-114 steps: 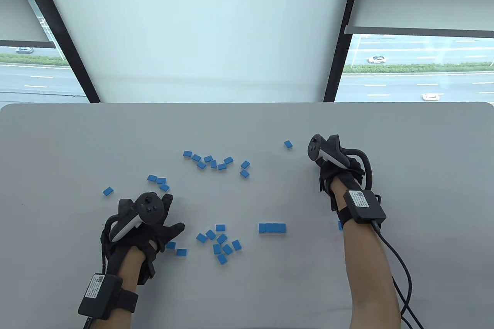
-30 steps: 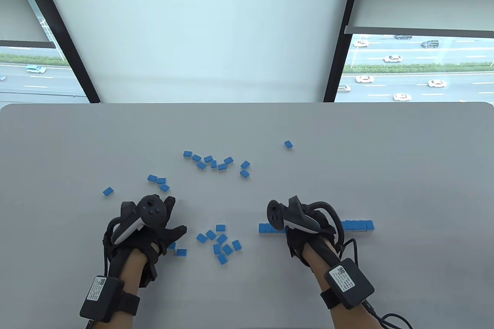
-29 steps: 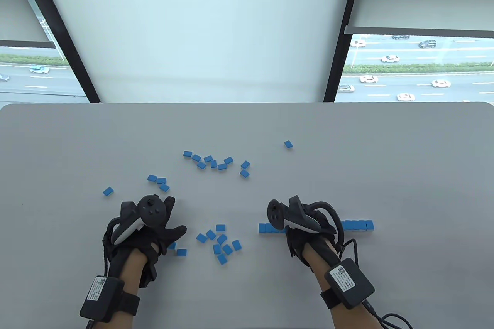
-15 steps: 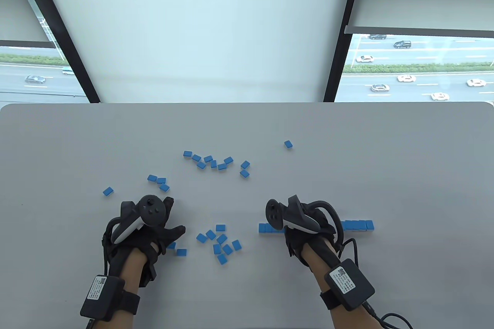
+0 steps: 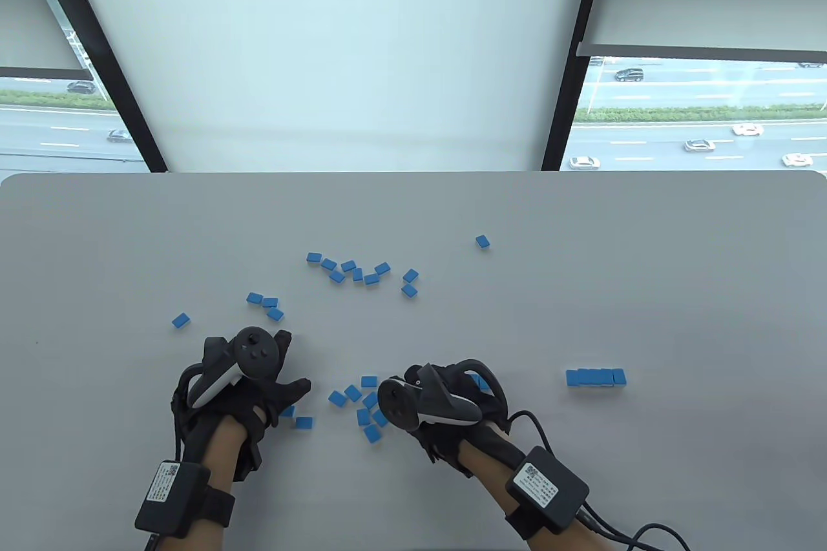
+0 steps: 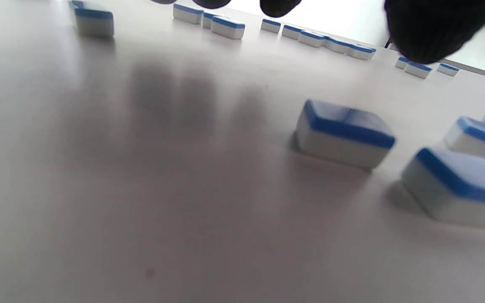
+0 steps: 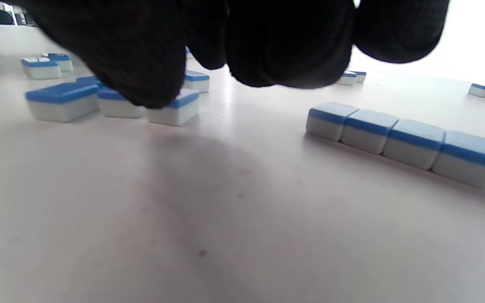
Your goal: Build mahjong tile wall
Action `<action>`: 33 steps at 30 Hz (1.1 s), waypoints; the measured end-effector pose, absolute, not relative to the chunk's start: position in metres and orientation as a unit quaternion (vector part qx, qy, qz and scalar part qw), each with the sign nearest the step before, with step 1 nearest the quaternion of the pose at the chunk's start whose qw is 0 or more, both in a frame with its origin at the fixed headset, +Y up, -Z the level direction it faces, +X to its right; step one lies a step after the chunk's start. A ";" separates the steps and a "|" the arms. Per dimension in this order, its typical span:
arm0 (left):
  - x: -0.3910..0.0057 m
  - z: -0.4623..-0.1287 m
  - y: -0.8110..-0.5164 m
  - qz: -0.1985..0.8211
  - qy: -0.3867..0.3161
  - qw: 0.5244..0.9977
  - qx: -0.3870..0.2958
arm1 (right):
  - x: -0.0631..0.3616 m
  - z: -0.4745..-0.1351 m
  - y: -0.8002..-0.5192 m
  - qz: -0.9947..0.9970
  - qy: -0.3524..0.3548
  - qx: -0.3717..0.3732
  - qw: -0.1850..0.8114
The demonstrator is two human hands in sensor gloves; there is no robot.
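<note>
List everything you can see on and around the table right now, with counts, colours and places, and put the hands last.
table: one, light grey, fills the lower half of the table view.
row of tiles: four, blue-backed over white, side by side at the right.
second row of tiles: at least four, blue over white, mostly hidden under the right hand in the table view.
loose tiles: a couple of dozen, blue, scattered centre and left; exact count hidden by the hands.
lone tile: one, blue, far centre-right.
windows: road with cars beyond the table.
left hand: black glove, spread near two tiles.
right hand: black glove, over the near cluster.
</note>
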State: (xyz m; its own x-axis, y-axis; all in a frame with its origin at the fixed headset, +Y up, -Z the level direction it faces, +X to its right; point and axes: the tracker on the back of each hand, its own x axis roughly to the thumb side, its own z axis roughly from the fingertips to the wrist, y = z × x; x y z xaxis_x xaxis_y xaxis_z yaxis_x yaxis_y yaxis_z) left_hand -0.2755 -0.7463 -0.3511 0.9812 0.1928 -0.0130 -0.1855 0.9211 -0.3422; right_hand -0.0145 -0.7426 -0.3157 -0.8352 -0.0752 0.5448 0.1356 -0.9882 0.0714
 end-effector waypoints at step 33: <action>-0.276 -0.352 -0.747 0.097 -0.010 0.981 -0.168 | 0.030 -0.347 -0.731 -0.983 -0.015 -0.183 0.029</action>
State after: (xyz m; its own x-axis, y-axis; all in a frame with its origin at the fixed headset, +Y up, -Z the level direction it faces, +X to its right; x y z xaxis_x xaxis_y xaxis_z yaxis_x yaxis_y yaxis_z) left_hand -0.2761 -0.7473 -0.3520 0.9809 0.1941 -0.0130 -0.1873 0.9245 -0.3319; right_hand 0.0304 -0.7313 -0.3469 -0.9312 -0.0510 0.3608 0.0622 -0.9979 0.0195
